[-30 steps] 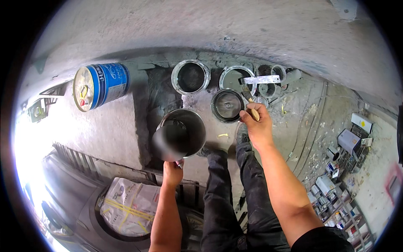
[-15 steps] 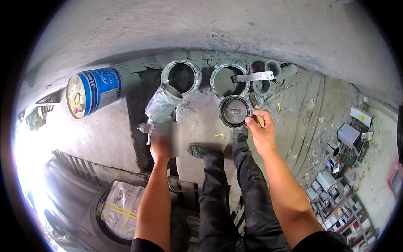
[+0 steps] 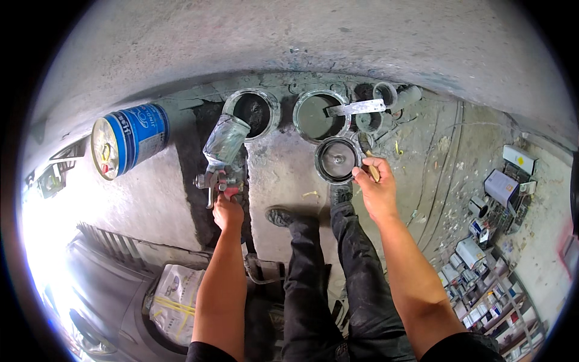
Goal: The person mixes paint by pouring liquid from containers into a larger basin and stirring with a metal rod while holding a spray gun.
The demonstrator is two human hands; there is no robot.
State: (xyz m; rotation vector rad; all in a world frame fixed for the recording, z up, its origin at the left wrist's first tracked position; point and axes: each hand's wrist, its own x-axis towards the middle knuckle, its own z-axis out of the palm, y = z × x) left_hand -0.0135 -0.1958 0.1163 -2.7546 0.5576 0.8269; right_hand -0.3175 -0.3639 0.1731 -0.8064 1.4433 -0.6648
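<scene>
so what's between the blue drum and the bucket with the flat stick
In the head view, another bucket and, nearer the drum, the spray gun's cup.

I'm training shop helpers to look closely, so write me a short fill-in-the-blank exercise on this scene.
The left hand grips the spray gun by its ____.
The right hand holds a round lid and a ____.
The drum has a mostly ____ side.
Missing words: handle; brush; blue.

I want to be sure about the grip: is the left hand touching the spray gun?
Touching. The head view shows the left hand closed on the red handle of the spray gun, without visible gap.
</scene>
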